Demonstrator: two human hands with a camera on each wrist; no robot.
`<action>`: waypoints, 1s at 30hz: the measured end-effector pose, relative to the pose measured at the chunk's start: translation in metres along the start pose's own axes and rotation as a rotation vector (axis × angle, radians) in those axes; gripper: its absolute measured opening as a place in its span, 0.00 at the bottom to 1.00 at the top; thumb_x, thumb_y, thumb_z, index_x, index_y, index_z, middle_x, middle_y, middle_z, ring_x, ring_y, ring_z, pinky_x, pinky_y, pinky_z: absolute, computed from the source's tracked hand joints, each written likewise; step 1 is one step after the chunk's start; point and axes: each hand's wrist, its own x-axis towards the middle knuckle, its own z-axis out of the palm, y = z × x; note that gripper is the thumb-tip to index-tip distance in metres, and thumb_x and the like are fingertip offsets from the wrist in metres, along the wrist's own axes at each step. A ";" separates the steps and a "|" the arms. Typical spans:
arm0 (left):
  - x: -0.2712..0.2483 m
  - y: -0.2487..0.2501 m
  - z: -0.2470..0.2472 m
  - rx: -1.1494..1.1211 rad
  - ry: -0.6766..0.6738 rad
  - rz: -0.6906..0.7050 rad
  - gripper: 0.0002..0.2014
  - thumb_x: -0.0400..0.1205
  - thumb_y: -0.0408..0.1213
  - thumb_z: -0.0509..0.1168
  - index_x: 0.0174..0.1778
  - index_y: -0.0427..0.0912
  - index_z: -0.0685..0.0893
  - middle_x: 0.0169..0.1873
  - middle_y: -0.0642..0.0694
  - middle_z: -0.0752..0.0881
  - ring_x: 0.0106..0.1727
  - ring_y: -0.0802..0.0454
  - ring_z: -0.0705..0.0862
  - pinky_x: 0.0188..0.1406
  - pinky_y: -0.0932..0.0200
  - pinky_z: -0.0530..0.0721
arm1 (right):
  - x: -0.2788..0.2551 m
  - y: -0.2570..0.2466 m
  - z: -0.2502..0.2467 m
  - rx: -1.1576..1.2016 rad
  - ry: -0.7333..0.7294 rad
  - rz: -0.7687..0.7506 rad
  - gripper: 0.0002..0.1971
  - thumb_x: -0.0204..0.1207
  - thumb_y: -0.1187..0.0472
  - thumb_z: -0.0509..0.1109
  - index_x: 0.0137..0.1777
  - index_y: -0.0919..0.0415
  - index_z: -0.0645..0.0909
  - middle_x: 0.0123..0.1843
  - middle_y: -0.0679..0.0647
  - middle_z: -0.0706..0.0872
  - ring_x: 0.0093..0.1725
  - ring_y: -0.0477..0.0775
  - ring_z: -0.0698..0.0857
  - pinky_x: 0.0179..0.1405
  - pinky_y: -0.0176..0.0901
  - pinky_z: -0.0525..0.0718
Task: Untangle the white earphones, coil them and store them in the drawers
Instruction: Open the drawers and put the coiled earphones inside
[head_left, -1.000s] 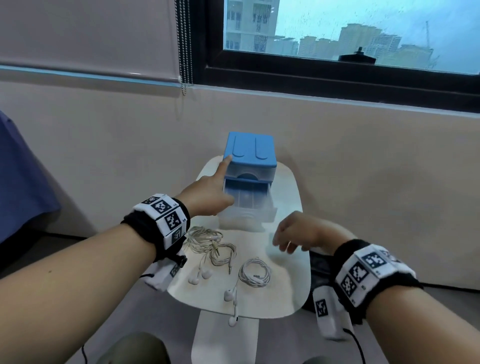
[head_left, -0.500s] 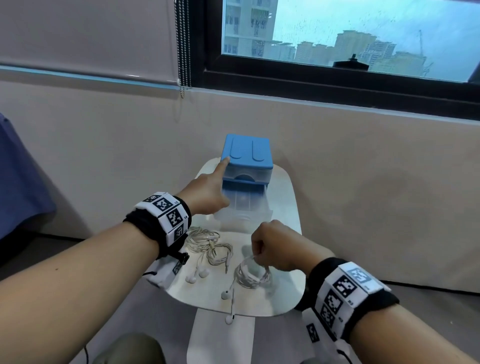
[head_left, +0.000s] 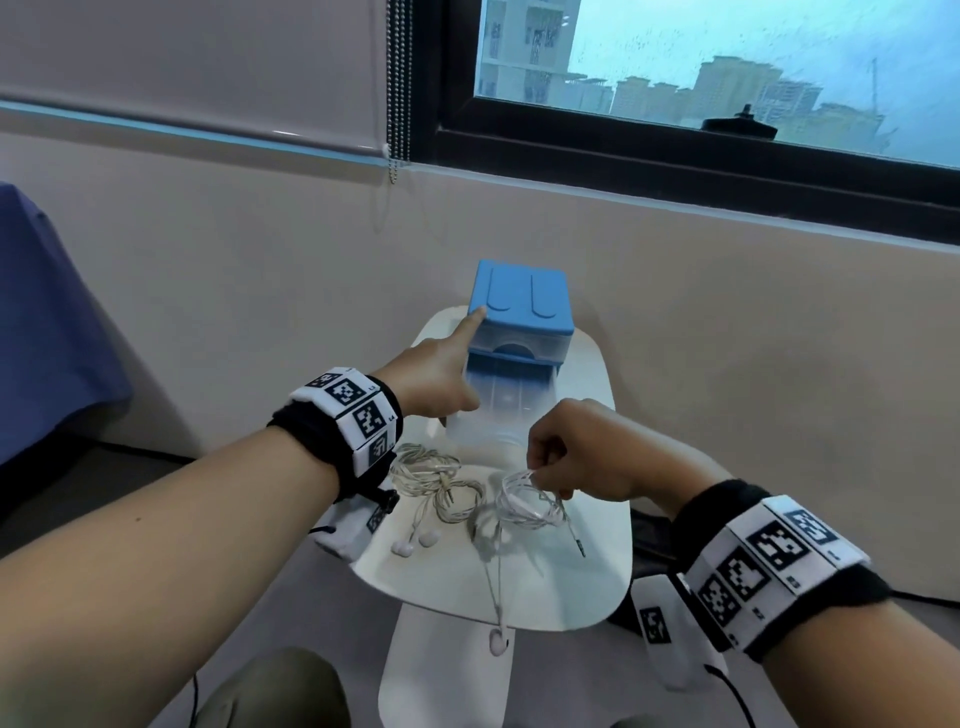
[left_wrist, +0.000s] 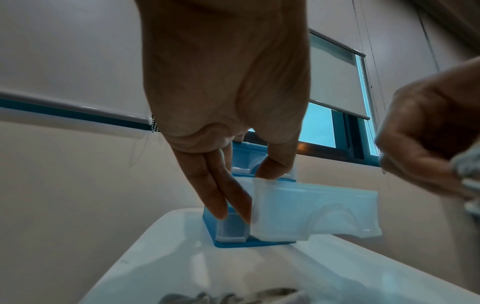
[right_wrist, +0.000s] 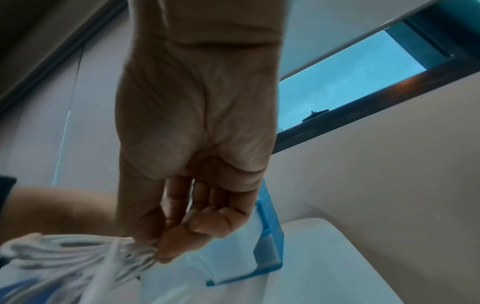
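Observation:
A blue drawer unit (head_left: 522, 306) stands at the far end of the small white table (head_left: 587, 582), its clear lower drawer (head_left: 501, 402) pulled out toward me. My left hand (head_left: 441, 374) steadies the unit: index tip on its top left corner, straight fingers (left_wrist: 221, 203) flat against its side, thumb on the drawer's rim (left_wrist: 311, 209). My right hand (head_left: 545, 473) pinches a coiled white earphone set (head_left: 524, 506) and holds it just above the table in front of the drawer. One earbud (head_left: 498, 642) dangles past the near edge; the jack (head_left: 579, 545) hangs free. In the right wrist view the coil (right_wrist: 78, 253) sits between thumb and fingertips.
A second, beige tangled earphone set (head_left: 436, 478) lies on the table under my left wrist, its earbuds (head_left: 410, 545) toward me. The wall rises close behind the drawer unit. A blue cloth (head_left: 47, 332) is at the far left. The table's pedestal (head_left: 441, 675) drops below the near edge.
My right hand came down from beside the drawer onto the white coil, pinched it and lifted it off the table, so its earbud now hangs. The left hand stayed on the drawer unit.

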 end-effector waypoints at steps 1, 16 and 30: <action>0.000 0.000 0.000 -0.004 -0.002 0.003 0.54 0.79 0.35 0.71 0.89 0.67 0.39 0.57 0.37 0.86 0.44 0.46 0.89 0.53 0.44 0.91 | -0.001 0.001 -0.002 0.042 0.009 -0.013 0.05 0.74 0.65 0.76 0.38 0.56 0.86 0.28 0.49 0.90 0.30 0.43 0.87 0.39 0.38 0.86; -0.003 0.004 0.000 0.013 -0.017 -0.010 0.54 0.79 0.35 0.70 0.88 0.67 0.37 0.58 0.36 0.86 0.39 0.43 0.90 0.49 0.43 0.93 | -0.035 -0.024 -0.010 0.623 -0.422 -0.193 0.09 0.78 0.78 0.73 0.45 0.64 0.88 0.35 0.59 0.85 0.31 0.48 0.82 0.36 0.36 0.82; -0.004 0.003 -0.001 0.004 -0.035 -0.031 0.54 0.79 0.33 0.69 0.88 0.70 0.38 0.54 0.36 0.87 0.42 0.38 0.92 0.47 0.40 0.93 | -0.021 -0.029 0.036 0.645 -0.600 -0.211 0.10 0.73 0.78 0.71 0.52 0.70 0.87 0.43 0.67 0.83 0.34 0.49 0.82 0.39 0.36 0.82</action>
